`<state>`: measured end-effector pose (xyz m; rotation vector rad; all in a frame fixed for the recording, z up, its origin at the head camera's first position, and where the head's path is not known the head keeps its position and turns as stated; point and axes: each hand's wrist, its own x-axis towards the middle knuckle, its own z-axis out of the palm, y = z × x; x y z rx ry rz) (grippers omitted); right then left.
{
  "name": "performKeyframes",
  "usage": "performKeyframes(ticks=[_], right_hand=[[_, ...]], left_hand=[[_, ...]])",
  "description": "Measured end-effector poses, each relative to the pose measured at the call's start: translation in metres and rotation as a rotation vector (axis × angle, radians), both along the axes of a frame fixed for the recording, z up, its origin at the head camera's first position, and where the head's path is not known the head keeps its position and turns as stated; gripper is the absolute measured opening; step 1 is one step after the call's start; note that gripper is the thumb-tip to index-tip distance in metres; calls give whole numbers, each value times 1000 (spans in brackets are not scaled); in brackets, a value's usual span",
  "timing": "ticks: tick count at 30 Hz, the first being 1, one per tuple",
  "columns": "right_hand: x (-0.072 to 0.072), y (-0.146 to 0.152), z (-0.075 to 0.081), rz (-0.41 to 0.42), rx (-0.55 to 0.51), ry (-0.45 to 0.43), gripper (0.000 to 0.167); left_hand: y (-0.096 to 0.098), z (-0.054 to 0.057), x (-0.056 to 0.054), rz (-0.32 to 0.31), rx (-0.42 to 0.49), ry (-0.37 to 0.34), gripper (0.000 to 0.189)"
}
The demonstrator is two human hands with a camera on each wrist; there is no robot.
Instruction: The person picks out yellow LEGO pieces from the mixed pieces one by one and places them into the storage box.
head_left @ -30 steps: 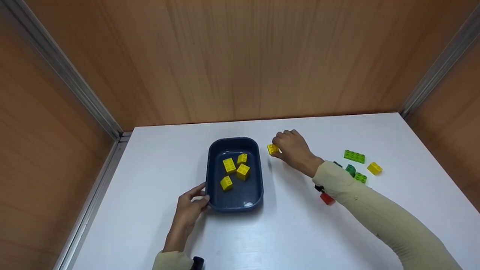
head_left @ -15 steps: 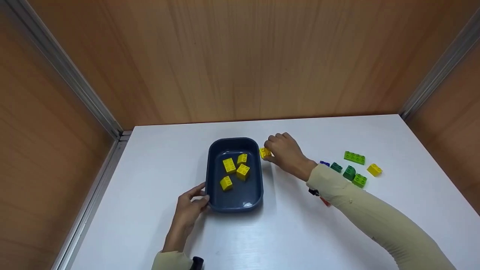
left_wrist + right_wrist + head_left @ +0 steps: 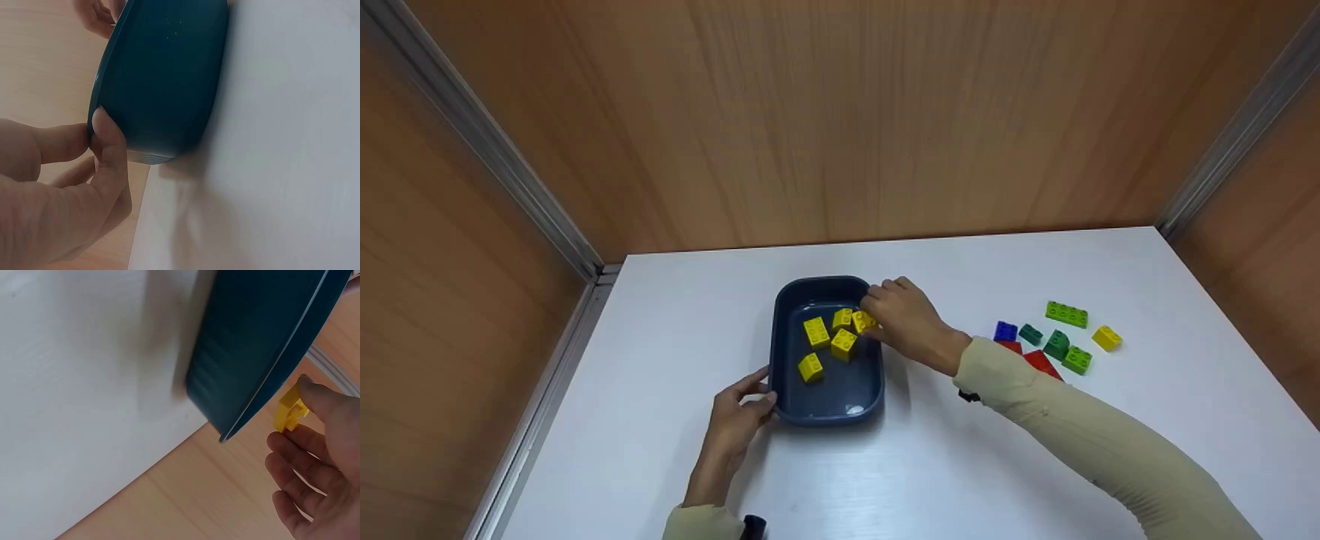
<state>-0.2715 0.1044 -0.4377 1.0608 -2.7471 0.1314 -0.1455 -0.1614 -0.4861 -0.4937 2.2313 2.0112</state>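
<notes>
A dark blue tray (image 3: 829, 405) stands on the white table with several yellow bricks (image 3: 816, 331) lying in it. My left hand (image 3: 733, 424) pinches the tray's left rim near its front corner; in the left wrist view the thumb and fingers (image 3: 109, 146) clasp that rim. My right hand (image 3: 907, 319) is over the tray's right rim at the back. Between its thumb and index finger it pinches a yellow toy brick (image 3: 863, 322), held above the tray in the head view. The right wrist view shows this yellow brick (image 3: 291, 408) at the fingertips, the other fingers loosely bent.
Right of the tray lie a blue brick (image 3: 1006, 331), dark green bricks (image 3: 1057, 344), light green bricks (image 3: 1066, 314), red bricks (image 3: 1042, 364) partly behind the right sleeve, and a yellow brick (image 3: 1106, 338). Wooden panels (image 3: 840, 120) border the table at the back and sides.
My right hand has moved left with the yellow brick, from beside the tray to over its right rim. More blue and red bricks show from behind the sleeve. The left hand stays put.
</notes>
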Motion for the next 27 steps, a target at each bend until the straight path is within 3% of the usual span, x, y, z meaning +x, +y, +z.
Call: performKeyframes(ticks=[16,27], right_hand=[[12,-28,-2,97,101,-63,41],[12,-42,-8,185,229,-136,42]], left_hand=[[2,-1,0,10,10,0,47],[-1,0,1,-7,36,9,49]])
